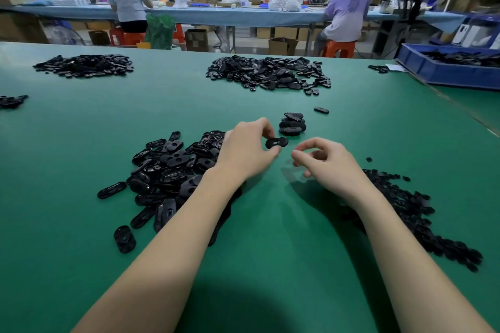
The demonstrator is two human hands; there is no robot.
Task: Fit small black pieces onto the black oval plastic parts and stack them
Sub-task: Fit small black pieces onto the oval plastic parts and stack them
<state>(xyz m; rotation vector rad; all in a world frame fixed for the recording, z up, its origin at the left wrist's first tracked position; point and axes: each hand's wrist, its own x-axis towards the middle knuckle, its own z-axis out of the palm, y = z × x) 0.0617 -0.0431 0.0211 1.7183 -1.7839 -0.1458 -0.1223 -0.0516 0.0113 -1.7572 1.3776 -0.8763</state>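
Green table (81, 143), left hand (244, 150) pinching oval part (276, 142), right hand (324, 162) curled, empty

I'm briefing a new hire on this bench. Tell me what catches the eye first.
The two hands at centre: the left hand pinches one black oval part above the green table, while the right hand hovers beside it, fingers curled. Just beyond stands a small stack of ovals, with a loose oval pile under the left forearm.

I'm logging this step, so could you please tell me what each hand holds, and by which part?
The left hand pinches one oval part by its left end. The right hand is curled with nothing visible in its grip.
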